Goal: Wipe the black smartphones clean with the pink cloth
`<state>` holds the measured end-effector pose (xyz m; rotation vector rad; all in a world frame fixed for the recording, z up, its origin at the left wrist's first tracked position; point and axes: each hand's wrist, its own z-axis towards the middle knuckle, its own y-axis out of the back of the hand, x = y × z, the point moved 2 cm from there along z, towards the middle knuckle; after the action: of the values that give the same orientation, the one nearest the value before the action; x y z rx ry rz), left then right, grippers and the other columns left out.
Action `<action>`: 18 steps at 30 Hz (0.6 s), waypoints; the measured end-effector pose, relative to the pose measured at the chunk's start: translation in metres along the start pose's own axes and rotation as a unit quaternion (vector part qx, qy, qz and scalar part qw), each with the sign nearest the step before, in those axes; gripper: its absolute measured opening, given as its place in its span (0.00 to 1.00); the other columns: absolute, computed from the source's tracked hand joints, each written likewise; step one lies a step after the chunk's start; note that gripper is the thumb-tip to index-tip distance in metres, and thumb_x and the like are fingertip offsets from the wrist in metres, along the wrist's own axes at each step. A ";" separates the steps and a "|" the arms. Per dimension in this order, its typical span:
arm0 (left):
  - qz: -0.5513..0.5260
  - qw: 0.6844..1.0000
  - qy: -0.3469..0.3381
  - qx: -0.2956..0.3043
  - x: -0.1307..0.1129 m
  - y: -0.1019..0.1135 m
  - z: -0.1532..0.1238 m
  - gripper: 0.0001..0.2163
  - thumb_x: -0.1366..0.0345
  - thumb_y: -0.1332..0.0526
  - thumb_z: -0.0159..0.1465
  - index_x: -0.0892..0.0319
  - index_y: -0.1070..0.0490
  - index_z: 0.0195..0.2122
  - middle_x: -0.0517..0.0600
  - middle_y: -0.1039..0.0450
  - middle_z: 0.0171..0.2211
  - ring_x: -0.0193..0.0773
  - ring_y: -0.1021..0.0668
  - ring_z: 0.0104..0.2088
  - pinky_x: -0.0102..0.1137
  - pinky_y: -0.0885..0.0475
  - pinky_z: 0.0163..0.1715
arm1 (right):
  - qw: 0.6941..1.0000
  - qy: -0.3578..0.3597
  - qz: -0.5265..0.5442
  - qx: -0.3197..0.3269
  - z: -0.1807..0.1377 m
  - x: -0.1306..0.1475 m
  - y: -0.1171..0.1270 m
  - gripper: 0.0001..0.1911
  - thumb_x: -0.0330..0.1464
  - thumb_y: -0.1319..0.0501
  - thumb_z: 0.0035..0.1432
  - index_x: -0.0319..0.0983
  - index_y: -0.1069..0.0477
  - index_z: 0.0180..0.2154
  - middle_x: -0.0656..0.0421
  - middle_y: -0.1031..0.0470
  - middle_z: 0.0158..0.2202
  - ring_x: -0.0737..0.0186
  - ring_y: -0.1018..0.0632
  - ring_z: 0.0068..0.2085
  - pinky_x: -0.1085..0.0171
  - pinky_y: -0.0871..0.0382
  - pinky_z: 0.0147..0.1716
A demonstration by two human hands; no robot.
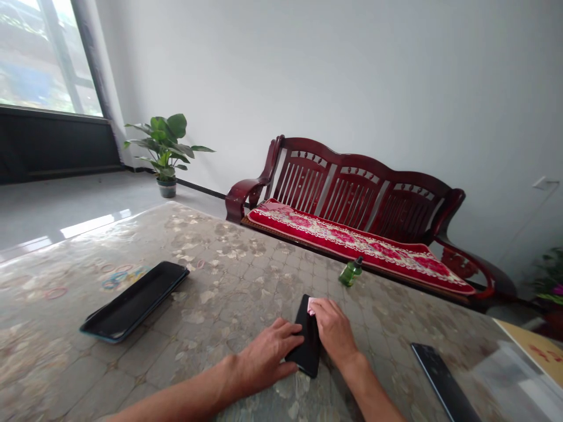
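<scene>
A black smartphone (pixel 310 343) lies on the patterned tabletop in front of me, its dark face up. My left hand (pixel 275 350) grips its left side, with fingers over the edge and the thumb at the lower corner. Pinched in my right hand (pixel 333 328) is a small pink-and-white cloth or tissue (pixel 311 305), pressed to the phone's upper right part. The fingers hide some of the cloth. Beyond my right hand stands a small green bottle (pixel 350 273) with a black top.
A long black tray (pixel 136 300) sits on the left, near coloured rubber bands (pixel 125 275). To the right are a flat dark slab (pixel 444 381) and a yellowish box (pixel 534 351). Past the table (pixel 211 328) stand a red-cushioned wooden bench (pixel 352 199) and a potted plant (pixel 167 155).
</scene>
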<state>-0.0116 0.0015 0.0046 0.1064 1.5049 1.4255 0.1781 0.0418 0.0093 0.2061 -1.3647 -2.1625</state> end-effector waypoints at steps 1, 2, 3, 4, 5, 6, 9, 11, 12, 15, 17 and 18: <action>0.004 1.000 -0.001 -0.002 0.000 0.000 0.000 0.18 0.67 0.37 0.60 0.53 0.29 0.52 0.51 0.31 0.56 0.46 0.30 0.54 0.37 0.35 0.56 | 1.000 -0.006 -0.006 0.001 0.005 -0.003 -0.002 0.16 0.21 0.48 0.60 0.44 0.27 0.40 0.57 0.23 0.40 0.57 0.25 0.43 0.59 0.29 0.44; 0.007 1.000 -0.002 -0.005 0.000 -0.001 0.000 0.18 0.67 0.36 0.60 0.53 0.29 0.53 0.52 0.31 0.56 0.46 0.30 0.54 0.36 0.35 0.56 | 1.000 -0.011 -0.011 0.000 0.009 -0.006 -0.003 0.16 0.21 0.48 0.60 0.44 0.27 0.39 0.57 0.23 0.40 0.57 0.25 0.42 0.59 0.29 0.44; 0.010 1.000 -0.002 -0.007 0.000 -0.002 -0.001 0.18 0.67 0.36 0.60 0.54 0.29 0.53 0.52 0.31 0.56 0.46 0.30 0.54 0.36 0.36 0.56 | 1.000 -0.013 -0.014 0.000 0.010 -0.006 -0.004 0.16 0.21 0.48 0.60 0.44 0.27 0.39 0.57 0.23 0.39 0.57 0.25 0.42 0.59 0.30 0.44; 0.011 1.000 -0.002 -0.008 0.000 -0.002 -0.001 0.18 0.67 0.37 0.61 0.54 0.29 0.53 0.51 0.30 0.56 0.45 0.30 0.54 0.36 0.36 0.56 | 1.000 -0.010 -0.013 0.003 0.009 -0.004 -0.004 0.16 0.21 0.48 0.60 0.44 0.27 0.38 0.57 0.24 0.39 0.57 0.25 0.42 0.59 0.30 0.43; 0.012 1.000 0.000 -0.008 -0.001 -0.002 -0.001 0.18 0.67 0.37 0.61 0.53 0.29 0.53 0.51 0.30 0.56 0.45 0.30 0.54 0.36 0.36 0.56 | 1.000 -0.005 -0.010 0.005 0.005 -0.001 -0.003 0.16 0.21 0.48 0.61 0.44 0.27 0.38 0.57 0.24 0.39 0.57 0.25 0.42 0.59 0.30 0.43; 0.011 1.000 0.003 -0.006 -0.002 -0.002 -0.001 0.17 0.67 0.37 0.61 0.53 0.29 0.52 0.51 0.30 0.55 0.45 0.30 0.54 0.36 0.36 0.56 | 1.000 0.002 -0.007 0.010 0.001 0.004 -0.002 0.15 0.21 0.48 0.61 0.44 0.27 0.38 0.57 0.24 0.39 0.57 0.25 0.42 0.60 0.30 0.43; 0.005 1.000 0.011 0.004 -0.004 -0.002 0.000 0.16 0.66 0.38 0.62 0.51 0.28 0.51 0.50 0.29 0.53 0.46 0.29 0.53 0.38 0.35 0.55 | 0.999 0.025 -0.001 0.031 -0.011 0.016 0.000 0.14 0.21 0.47 0.62 0.44 0.28 0.39 0.58 0.25 0.39 0.58 0.25 0.41 0.61 0.30 0.42; 0.009 1.000 0.007 0.006 -0.004 -0.002 0.000 0.15 0.66 0.39 0.62 0.51 0.28 0.50 0.51 0.28 0.53 0.46 0.28 0.52 0.38 0.35 0.55 | 0.999 0.031 -0.004 0.038 -0.010 0.019 0.000 0.14 0.21 0.46 0.61 0.44 0.28 0.39 0.58 0.25 0.39 0.58 0.25 0.41 0.61 0.31 0.42; 0.014 1.000 0.003 0.005 -0.005 -0.002 0.000 0.14 0.66 0.38 0.62 0.52 0.28 0.50 0.51 0.28 0.52 0.46 0.28 0.52 0.37 0.35 0.55 | 0.999 0.030 -0.005 0.037 -0.007 0.017 -0.001 0.15 0.20 0.46 0.60 0.44 0.28 0.39 0.58 0.25 0.39 0.58 0.25 0.42 0.62 0.31 0.42; 0.032 0.999 -0.006 -0.003 -0.006 -0.003 -0.001 0.11 0.67 0.38 0.63 0.54 0.28 0.47 0.51 0.27 0.52 0.44 0.28 0.52 0.35 0.34 0.55 | 1.000 0.011 -0.013 0.020 0.009 0.006 -0.008 0.16 0.19 0.47 0.59 0.44 0.27 0.38 0.58 0.24 0.39 0.58 0.26 0.43 0.62 0.31 0.43; 0.042 0.999 -0.009 -0.003 -0.006 -0.004 -0.002 0.10 0.66 0.38 0.64 0.55 0.28 0.46 0.51 0.27 0.52 0.44 0.27 0.52 0.34 0.34 0.55 | 1.000 -0.002 -0.016 0.015 0.018 -0.001 -0.012 0.16 0.19 0.47 0.60 0.44 0.27 0.38 0.57 0.24 0.39 0.58 0.26 0.43 0.61 0.32 0.44; 0.045 0.999 -0.010 -0.003 -0.006 -0.004 -0.002 0.09 0.66 0.38 0.64 0.56 0.28 0.46 0.51 0.27 0.51 0.44 0.27 0.52 0.34 0.34 0.55 | 1.000 -0.005 -0.015 0.016 0.019 -0.002 -0.013 0.16 0.20 0.48 0.60 0.44 0.27 0.37 0.57 0.24 0.39 0.57 0.26 0.43 0.61 0.32 0.44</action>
<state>-0.0078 -0.0055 0.0043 0.1875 1.4957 1.4962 0.1667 0.0621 0.0065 0.2300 -1.4099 -2.1702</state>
